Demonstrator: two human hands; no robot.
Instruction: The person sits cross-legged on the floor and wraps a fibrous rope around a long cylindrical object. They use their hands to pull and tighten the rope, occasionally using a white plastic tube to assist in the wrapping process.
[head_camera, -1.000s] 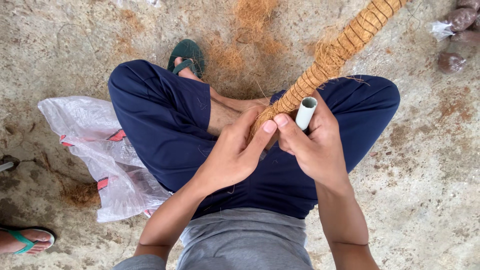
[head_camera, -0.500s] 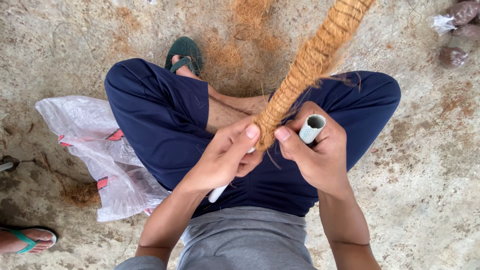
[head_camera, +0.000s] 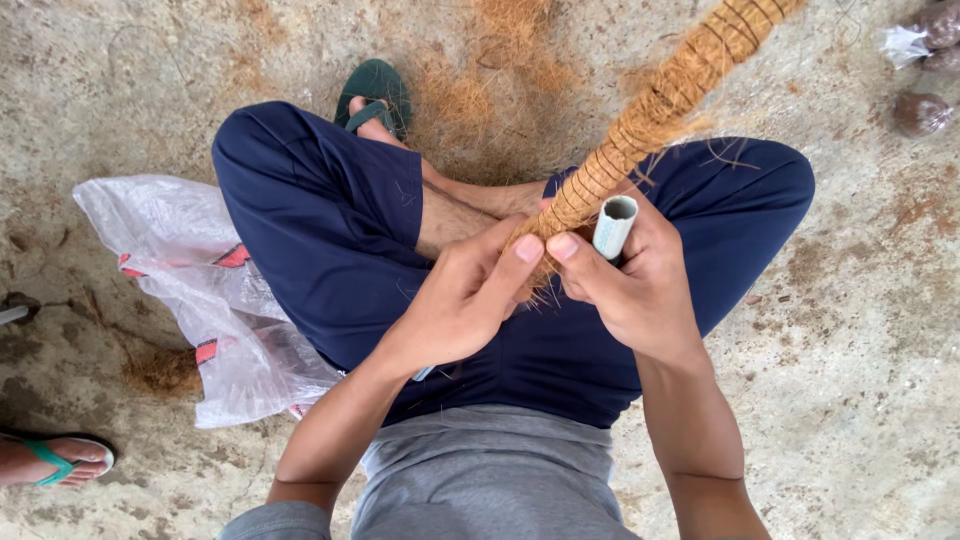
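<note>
Rope (head_camera: 655, 115) swung right; both hands' fingers (head_camera: 520, 255) closed pinching its end, right gripping tube (head_camera: 613, 226).

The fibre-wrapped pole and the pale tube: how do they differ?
The pole is long, brown and rough with wound fibre, running out of the picture; the tube is short, smooth, pale and hollow at its open end. Both hands pinch the pole; only the right hand holds the tube.

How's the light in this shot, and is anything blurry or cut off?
Head view: soft, even daylight, no glare, only faint shadows under the legs; both hands, left hand and right hand, and the fibre-wrapped pole look sharp; the pole's far end and a sandalled foot are cropped by the edges.
</note>
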